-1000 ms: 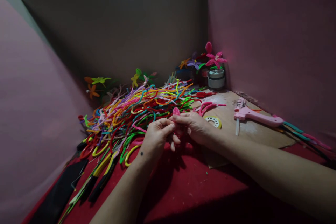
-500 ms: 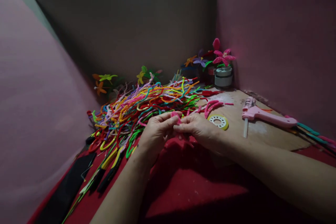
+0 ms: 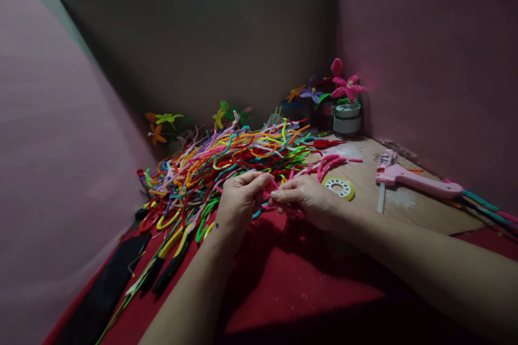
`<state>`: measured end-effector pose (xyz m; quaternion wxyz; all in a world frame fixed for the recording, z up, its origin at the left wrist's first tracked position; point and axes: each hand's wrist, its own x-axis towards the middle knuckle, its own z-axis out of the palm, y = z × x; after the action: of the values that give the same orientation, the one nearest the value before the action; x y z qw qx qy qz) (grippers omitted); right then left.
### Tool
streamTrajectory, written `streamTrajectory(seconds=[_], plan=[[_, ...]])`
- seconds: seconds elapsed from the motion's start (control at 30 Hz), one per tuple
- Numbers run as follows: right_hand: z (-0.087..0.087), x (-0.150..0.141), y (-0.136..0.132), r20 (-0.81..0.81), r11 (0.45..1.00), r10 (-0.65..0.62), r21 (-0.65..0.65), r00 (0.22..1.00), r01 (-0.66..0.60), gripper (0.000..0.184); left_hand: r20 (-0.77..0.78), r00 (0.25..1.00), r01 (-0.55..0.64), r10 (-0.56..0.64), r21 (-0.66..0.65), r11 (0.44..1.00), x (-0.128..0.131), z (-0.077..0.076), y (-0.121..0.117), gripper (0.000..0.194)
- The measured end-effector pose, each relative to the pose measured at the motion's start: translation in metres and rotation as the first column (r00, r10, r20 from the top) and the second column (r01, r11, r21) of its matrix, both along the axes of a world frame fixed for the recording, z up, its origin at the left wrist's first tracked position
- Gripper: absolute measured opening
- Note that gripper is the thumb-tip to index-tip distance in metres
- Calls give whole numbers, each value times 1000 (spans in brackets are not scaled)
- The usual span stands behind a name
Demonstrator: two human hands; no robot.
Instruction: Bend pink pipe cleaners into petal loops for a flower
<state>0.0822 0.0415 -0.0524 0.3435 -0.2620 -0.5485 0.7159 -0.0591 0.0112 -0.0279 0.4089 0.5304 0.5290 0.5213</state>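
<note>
Between my two hands is a pink pipe cleaner [image 3: 270, 187], mostly covered by the fingers. My left hand [image 3: 243, 199] is closed in a pinch on one side of it. From the right, my right hand [image 3: 305, 199] pinches its other side with thumb and forefinger. Both hands are just in front of a heap of multicoloured pipe cleaners [image 3: 243, 145]. Several bent pink pipe cleaners [image 3: 332, 164] lie on the board beyond my right hand, with a yellow tape roll [image 3: 339, 188] beside that hand.
A pink glue gun [image 3: 416, 179] rests on the brown board [image 3: 429, 210] at right. Yellow-and-black pliers [image 3: 172, 259] and a black phone-like slab [image 3: 105, 285] lie at left on the red cloth [image 3: 299, 296]. Pipe-cleaner flowers [image 3: 348, 87] stand at the back, near a grey jar [image 3: 347, 120].
My fingers have shifted their hold on the pink pipe cleaner, and the hands are slightly farther apart. The whole view has moved a little, placing the scene slightly farther right.
</note>
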Motion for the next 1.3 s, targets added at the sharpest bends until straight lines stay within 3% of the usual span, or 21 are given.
streamTrajectory(seconds=[0.07, 0.13, 0.2, 0.27, 0.37, 0.43, 0.53, 0.97, 1.17, 1.3], plan=[[0, -1, 0, 19, 1000, -8, -17, 1000, 8, 22, -197, 973, -85, 120, 178, 980, 2, -2, 0, 17], [-1, -3, -1, 37, 998, -13, -64, 999, 15, 22, -369, 890, -107, 267, 400, 910, 6, -5, -1, 15], [-3, -5, -1, 43, 993, -16, -112, 999, 20, 20, -423, 841, -93, 338, 501, 861, 8, -7, -1, 14], [-4, -5, -1, 46, 992, -19, -121, 999, 25, 19, -371, 885, -115, 280, 410, 905, 8, -7, -1, 15], [-4, -3, 0, 65, 997, -40, -57, 997, 44, 19, -93, 994, -45, 49, 45, 998, 3, -5, 2, 21], [-3, -1, 0, 71, 998, -48, -31, 996, 51, 21, 130, 989, 80, -65, -112, 991, -1, -4, 4, 26], [-2, 0, 1, 55, 999, -27, -24, 998, 29, 23, 269, 955, 169, -122, -161, 972, -5, -2, 5, 28], [-3, 2, 3, 33, 997, 75, -10, 997, -75, 22, 121, 991, 67, -48, -158, 985, 0, 2, 1, 22], [2, 2, 2, 109, 998, -16, 65, 994, 8, 24, 109, 963, 263, -247, -178, 948, -3, -4, 3, 20], [-1, 1, 1, 133, 998, -24, 56, 991, 17, 22, -42, 985, 155, -165, -176, 972, 0, -4, 5, 19]])
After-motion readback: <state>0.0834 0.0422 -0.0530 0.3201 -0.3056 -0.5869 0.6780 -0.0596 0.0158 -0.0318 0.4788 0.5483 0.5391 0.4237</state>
